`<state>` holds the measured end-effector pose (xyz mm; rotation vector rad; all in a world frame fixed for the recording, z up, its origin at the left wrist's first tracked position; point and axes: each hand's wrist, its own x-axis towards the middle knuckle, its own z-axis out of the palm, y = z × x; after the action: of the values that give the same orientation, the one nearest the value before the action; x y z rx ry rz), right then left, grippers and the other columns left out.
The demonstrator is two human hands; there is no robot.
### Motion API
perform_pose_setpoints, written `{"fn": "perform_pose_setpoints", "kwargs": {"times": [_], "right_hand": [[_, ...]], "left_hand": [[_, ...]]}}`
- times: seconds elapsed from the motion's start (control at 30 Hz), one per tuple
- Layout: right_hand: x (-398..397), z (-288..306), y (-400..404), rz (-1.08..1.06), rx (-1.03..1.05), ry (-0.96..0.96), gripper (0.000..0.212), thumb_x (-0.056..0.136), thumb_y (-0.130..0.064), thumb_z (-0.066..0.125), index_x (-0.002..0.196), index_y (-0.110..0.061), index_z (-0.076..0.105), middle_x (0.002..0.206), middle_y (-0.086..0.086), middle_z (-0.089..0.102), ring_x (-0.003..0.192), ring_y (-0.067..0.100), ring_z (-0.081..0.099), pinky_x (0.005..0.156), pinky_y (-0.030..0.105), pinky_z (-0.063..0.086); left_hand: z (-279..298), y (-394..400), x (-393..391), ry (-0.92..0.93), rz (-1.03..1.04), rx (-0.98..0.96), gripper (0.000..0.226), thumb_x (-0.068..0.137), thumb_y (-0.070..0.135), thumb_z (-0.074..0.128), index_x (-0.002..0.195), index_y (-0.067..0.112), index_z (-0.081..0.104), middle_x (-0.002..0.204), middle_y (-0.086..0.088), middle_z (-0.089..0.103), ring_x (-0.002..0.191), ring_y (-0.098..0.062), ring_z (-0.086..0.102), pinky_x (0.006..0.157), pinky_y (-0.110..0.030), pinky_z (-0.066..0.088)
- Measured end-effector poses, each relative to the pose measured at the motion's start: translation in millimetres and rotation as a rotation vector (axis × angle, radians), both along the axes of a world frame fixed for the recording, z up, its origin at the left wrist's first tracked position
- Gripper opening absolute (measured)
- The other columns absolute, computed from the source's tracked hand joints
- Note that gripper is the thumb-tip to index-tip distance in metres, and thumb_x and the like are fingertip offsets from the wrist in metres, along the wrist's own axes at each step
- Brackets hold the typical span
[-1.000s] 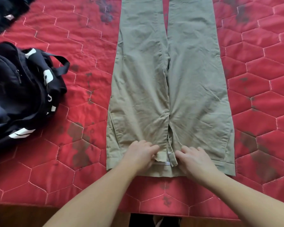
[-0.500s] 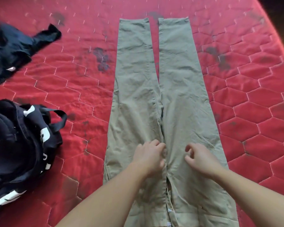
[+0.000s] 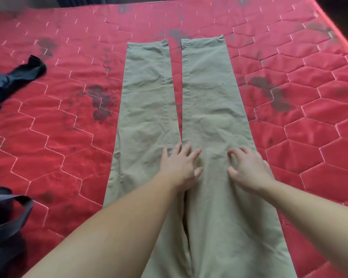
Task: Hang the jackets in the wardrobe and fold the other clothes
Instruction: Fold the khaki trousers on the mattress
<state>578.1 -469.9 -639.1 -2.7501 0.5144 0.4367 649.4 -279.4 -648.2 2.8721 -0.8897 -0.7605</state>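
Nearest us, at the left edge, we see a black bag [image 3: 2,221] on the red mattress [image 3: 309,147], and our two bare forearms reach out over the khaki trousers [image 3: 213,121], which lie flat along the mattress's middle. Our left hand [image 3: 179,167] rests palm-down with fingers spread where the two legs part, while our right hand [image 3: 247,169] touches the right leg with fingers bent, gripping nothing. Farther off the hems lie slightly apart, and dark clothing [image 3: 12,77] sits at the far left.
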Motion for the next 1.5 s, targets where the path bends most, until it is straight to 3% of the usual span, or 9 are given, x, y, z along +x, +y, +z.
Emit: {"fn": "perform_pose_setpoints", "kwargs": {"times": [0.33,0.53,0.73,0.97,1.07,1.17,1.27,1.37,1.5], "right_hand": [[150,-25,-61,-0.249,0.041,-0.117,0.062,0.082,-0.031,0.061,0.137,-0.016,0.038,0.14,0.013,0.041,0.131,0.035,0.036,0.102,0.044,0.034],[220,-15,-79,-0.669,0.559,-0.353,0.036,0.075,-0.038,0.073,0.101,-0.014,0.065,0.074,-0.009,0.058,0.063,0.007,0.056,0.048,0.016,0.039],[253,2,-75,-0.657,0.725,-0.402,0.004,0.079,-0.013,0.068,0.081,-0.014,0.071,0.065,-0.003,0.06,0.05,0.009,0.05,0.04,0.016,0.039],[193,39,-65,0.253,0.337,-0.736,0.022,0.066,-0.011,0.059,0.056,-0.022,0.042,0.061,-0.01,0.044,0.058,0.01,0.04,0.057,0.026,0.035],[140,31,-62,0.784,0.114,-0.724,0.013,0.059,-0.006,0.061,0.059,-0.015,0.053,0.075,0.004,0.056,0.073,0.028,0.052,0.064,0.034,0.043],[92,7,-65,0.963,-0.09,-0.602,0.01,0.063,-0.009,0.061,0.065,-0.019,0.061,0.083,0.001,0.063,0.083,0.028,0.061,0.074,0.038,0.051],[56,-10,-63,1.033,-0.146,-0.47,0.009,0.061,-0.012,0.067,0.063,-0.02,0.064,0.079,-0.003,0.066,0.083,0.028,0.065,0.075,0.039,0.053],[31,-17,-64,0.834,-0.035,-0.386,0.024,0.063,-0.038,0.072,0.06,-0.023,0.054,0.066,-0.007,0.06,0.07,0.024,0.062,0.068,0.032,0.049],[37,0,-49,-0.135,0.702,-0.23,0.048,0.064,-0.074,0.062,0.083,-0.03,0.066,0.076,-0.02,0.066,0.069,-0.001,0.06,0.062,0.018,0.044]], "left_hand": [[-54,-47,108,-0.088,0.108,-0.064,0.081,0.082,0.08,0.031,0.15,0.049,-0.001,0.163,0.006,-0.014,0.149,-0.021,-0.017,0.118,-0.051,-0.009],[-72,-43,110,-0.147,0.109,-0.129,0.089,0.068,0.09,0.01,0.146,0.054,-0.01,0.16,0.011,-0.023,0.145,-0.015,-0.028,0.114,-0.047,-0.02],[-71,-45,112,-0.138,0.109,-0.129,0.09,0.067,0.09,0.009,0.146,0.053,-0.011,0.16,0.012,-0.022,0.144,-0.013,-0.028,0.11,-0.044,-0.024],[-50,-50,124,0.009,0.208,-0.179,0.075,0.08,0.07,0.051,0.147,0.049,0.024,0.163,0.007,0.006,0.15,-0.016,-0.006,0.117,-0.047,-0.009],[-20,-55,125,0.111,0.619,-0.473,0.042,0.086,0.038,0.05,0.121,0.019,0.064,0.136,-0.011,0.057,0.131,-0.029,0.046,0.109,-0.04,0.034],[5,-52,111,0.315,1.222,-0.981,0.027,0.093,0.014,0.043,0.1,0.011,0.069,0.107,-0.016,0.069,0.097,-0.032,0.064,0.079,-0.035,0.051],[19,-37,96,0.695,1.399,-1.17,0.031,0.099,0.043,0.043,0.096,0.018,0.062,0.094,-0.011,0.068,0.074,-0.023,0.065,0.065,-0.031,0.05],[19,-30,76,0.689,1.099,-0.86,0.025,0.089,0.038,0.065,0.107,0.022,0.065,0.098,-0.001,0.072,0.076,-0.015,0.068,0.061,-0.026,0.056],[17,-34,54,0.533,0.912,-0.791,0.017,0.089,0.01,0.065,0.094,0.026,0.062,0.088,0.005,0.066,0.079,-0.015,0.061,0.06,-0.027,0.048]]}}
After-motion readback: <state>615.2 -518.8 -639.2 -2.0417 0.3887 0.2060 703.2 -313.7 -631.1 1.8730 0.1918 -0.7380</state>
